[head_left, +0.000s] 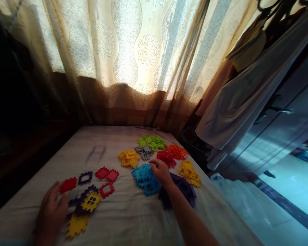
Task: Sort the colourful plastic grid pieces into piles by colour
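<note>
My left hand (52, 208) rests at the lower left, somewhat blurred, thumb and fingers apart. By its fingertips lies a red notched tile (68, 184); I see nothing gripped. To its right are a purple square frame (85, 178), a yellow window tile (91, 201) on dark purple pieces, and a solid yellow tile (77, 225). My right hand (161, 171) hovers at the right edge of a light-blue pile of interlocking tiles (145, 176), its fingers bent with a gap between thumb and forefinger. Its forearm passes over a dark purple pile (183, 188).
Further piles on the sheet-covered surface (118, 222) are yellow (128, 158), grey (144, 152), lime green (151, 141), red (166, 158), orange (177, 151) and another yellow (190, 173). Red pieces (107, 174) lie left of centre. A curtain (149, 61) hangs behind; clothes (228, 102) hang at right.
</note>
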